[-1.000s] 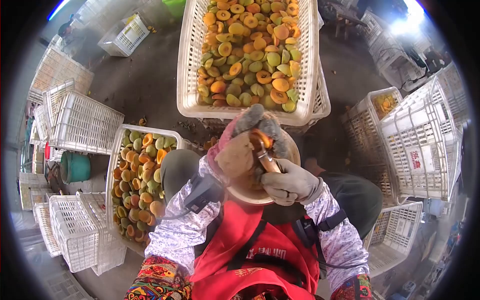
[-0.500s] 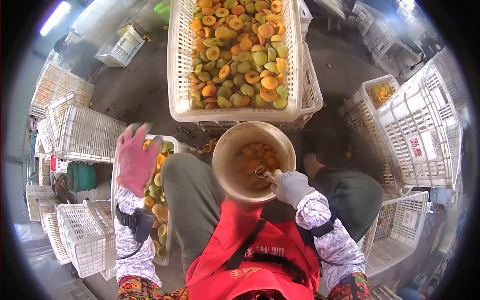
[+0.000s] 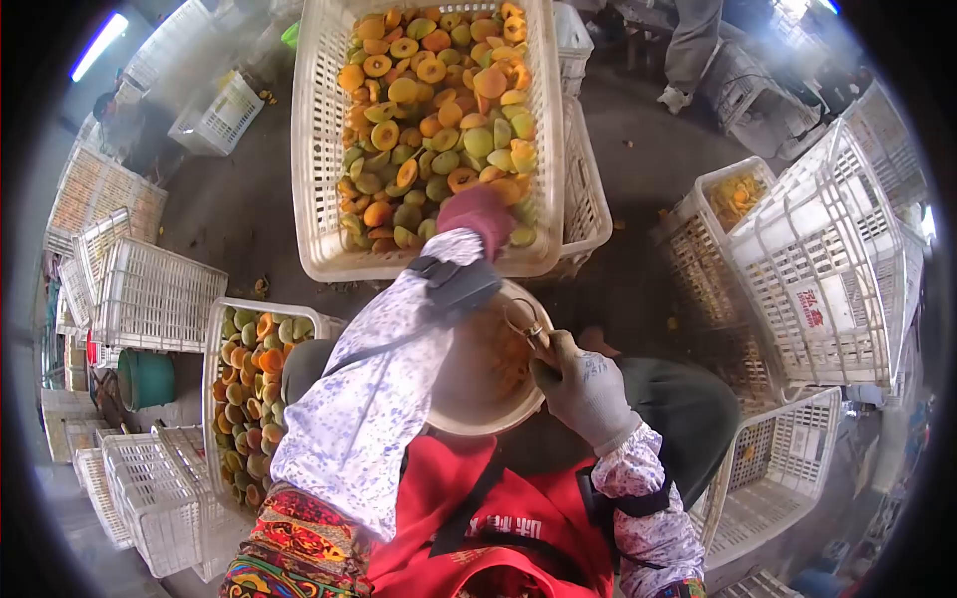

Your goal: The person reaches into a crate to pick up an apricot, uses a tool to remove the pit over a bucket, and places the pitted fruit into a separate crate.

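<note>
My left hand [image 3: 477, 217], in a dark pink glove, reaches over the near edge of a white plastic crate [image 3: 317, 261] full of halved apricots [image 3: 436, 135]. Its fingers are among the fruit, blurred and partly hidden, so their grip does not show. In a pale grey knitted glove, my right hand [image 3: 583, 389] is closed around a small hand tool with a thin metal loop [image 3: 518, 319]. That hand is at the right rim of a white bucket [image 3: 469, 414] between my knees. Orange fruit pieces lie in the bucket, partly covered by my left forearm.
A second crate [image 3: 211, 399] of apricot halves stands by my left leg. Stacked white crates [image 3: 159, 294] and a green bucket [image 3: 148, 379] are on the left. More crates [image 3: 812, 269] stand on the right. A person's leg [image 3: 693, 45] shows at the back.
My left hand has moved from above the left crate, across the bucket, to the fruit in the front crate. My right hand has lifted the loop tool from inside the bucket to its rim.
</note>
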Demonstrator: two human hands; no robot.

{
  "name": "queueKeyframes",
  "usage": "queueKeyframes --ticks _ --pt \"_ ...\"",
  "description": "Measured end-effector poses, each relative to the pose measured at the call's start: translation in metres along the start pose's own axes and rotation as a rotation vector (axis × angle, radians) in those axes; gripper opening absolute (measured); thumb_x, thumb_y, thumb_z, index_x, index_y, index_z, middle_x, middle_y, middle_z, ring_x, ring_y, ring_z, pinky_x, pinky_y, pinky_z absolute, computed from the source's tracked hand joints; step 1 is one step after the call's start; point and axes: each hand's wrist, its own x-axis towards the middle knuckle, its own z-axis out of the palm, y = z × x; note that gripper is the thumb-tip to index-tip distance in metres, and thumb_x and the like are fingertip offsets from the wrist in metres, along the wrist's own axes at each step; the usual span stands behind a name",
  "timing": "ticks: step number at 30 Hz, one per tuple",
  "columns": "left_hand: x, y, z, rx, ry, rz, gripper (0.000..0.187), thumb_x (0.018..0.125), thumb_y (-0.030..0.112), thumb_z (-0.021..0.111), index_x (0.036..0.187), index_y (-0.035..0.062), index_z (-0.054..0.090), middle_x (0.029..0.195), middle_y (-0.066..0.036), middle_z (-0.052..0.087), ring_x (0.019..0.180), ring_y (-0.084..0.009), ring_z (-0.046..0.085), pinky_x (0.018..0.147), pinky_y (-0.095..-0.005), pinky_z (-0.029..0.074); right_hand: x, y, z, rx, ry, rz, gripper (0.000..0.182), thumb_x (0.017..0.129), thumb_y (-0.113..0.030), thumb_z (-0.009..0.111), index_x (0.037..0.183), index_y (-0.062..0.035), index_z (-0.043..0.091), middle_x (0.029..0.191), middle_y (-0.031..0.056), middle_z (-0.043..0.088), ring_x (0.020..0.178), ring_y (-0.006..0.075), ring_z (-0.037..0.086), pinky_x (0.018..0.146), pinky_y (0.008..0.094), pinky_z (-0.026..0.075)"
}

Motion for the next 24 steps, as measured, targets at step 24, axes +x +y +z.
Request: queueKeyframes --ticks 24 --pt "-0.164 -0.053 0.029 -0.263 0.849 0.736 0.039 0.081 0.017 0.060 0.117 0.0031 0.055 0.114 -0.013 0.060 0.112 -0.0309 0.054 0.103 -0.0447 0.038 0.012 -0.074 0.007 -0.141 0.236 -0.149 0.020 0.086 -0.020 0.060 0.097 -0.0057 0.051 0.062 0.0150 0.061 0.056 0.0340 0.063 0.049 0.0430 0.049"
